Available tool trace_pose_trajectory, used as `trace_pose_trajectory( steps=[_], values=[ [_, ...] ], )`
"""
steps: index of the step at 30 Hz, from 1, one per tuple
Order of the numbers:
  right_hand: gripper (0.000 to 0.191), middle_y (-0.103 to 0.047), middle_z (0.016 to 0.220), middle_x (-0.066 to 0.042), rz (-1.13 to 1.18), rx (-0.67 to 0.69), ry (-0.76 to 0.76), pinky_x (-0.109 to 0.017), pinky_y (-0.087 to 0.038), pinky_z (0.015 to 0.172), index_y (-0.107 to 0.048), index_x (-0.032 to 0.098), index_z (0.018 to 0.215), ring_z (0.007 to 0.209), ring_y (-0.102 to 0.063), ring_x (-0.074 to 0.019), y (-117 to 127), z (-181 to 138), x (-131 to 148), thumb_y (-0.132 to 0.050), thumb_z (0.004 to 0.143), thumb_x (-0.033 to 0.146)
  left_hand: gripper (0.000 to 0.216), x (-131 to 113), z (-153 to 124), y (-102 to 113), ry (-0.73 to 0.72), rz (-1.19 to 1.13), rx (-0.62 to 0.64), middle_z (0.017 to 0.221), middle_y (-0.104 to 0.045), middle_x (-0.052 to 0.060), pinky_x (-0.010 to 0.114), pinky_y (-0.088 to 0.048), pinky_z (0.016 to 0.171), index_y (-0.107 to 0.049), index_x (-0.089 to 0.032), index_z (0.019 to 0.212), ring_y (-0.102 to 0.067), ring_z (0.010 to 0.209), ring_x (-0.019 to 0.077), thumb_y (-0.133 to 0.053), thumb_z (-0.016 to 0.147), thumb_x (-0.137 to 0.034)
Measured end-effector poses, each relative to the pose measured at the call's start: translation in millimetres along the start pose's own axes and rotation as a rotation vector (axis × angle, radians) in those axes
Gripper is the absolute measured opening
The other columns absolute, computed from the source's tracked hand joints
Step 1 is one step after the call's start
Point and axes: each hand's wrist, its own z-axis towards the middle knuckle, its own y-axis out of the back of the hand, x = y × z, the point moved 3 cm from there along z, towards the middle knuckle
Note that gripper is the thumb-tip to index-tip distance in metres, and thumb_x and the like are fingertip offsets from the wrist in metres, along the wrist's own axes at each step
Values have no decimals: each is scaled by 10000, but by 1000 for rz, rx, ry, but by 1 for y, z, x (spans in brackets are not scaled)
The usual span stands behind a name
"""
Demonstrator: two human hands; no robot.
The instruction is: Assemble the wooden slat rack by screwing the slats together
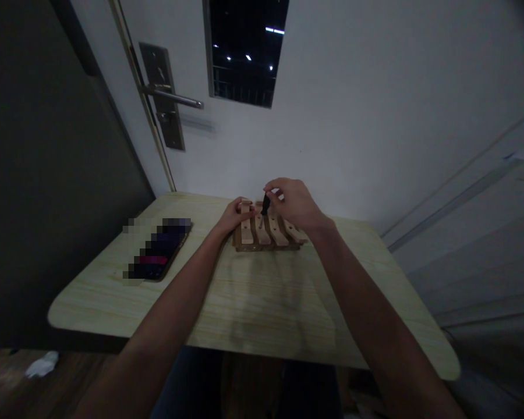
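Note:
A small wooden rack point(268, 248) with several pale curved slats lies on the table near the wall. Pinched in the fingers of my right hand point(297, 202) is a black-handled screwdriver point(265, 203), its shaft pointing down at a hole in the second slat from the left. My left hand point(233, 216) grips the rack's left side, fingers around the leftmost slat point(247, 231). Whether the screwdriver's tip sits in a screw is too small to tell. My right wrist partly covers the rightmost slat.
A phone point(163, 249) lies on the left of the light wooden table point(262, 314). Behind stands a white door with a metal lever handle point(174, 98) and a dark window point(247, 52). A white crumpled item point(42, 365) is on the floor at lower left.

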Motion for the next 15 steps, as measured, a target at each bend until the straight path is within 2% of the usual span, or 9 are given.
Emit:
trace_pose_trajectory(
  steps=[3, 8, 11, 15],
  values=[
    [247, -738, 1035, -101, 33, 39, 17, -311, -477, 835, -718, 137, 1010, 842, -667, -180, 2, 1, 1, -512, 883, 86, 426, 1, 0, 1, -5, 13, -5, 828, -672, 4, 284, -514, 705, -551, -172, 870, -637, 734, 147, -806, 582, -354],
    [237, -735, 956, -63, 49, 44, 11, -306, -461, 809, -703, 189, 1080, 816, -641, -169, 1, 4, 1, -572, 888, 144, 461, 1, 0, 1, -4, 21, -12, 836, -671, 8, 301, -509, 731, -549, -178, 892, -638, 755, 161, -808, 564, -375],
    [121, -715, 902, -72, -22, 16, -5, -301, -437, 788, -712, 173, 943, 823, -618, -176, -1, 6, 1, -621, 888, 232, 485, 1, 1, 1, -8, 53, -8, 827, -671, 7, 314, -511, 741, -550, -181, 892, -643, 782, 179, -811, 556, -414],
    [175, -686, 813, -60, -65, -19, -59, -288, -404, 692, -646, 171, 816, 732, -582, -166, -8, 5, 5, -634, 889, 330, 512, 0, 1, 1, -23, 42, 2, 839, -677, 13, 318, -515, 738, -560, -176, 919, -643, 790, 187, -814, 554, -431]
  ],
)
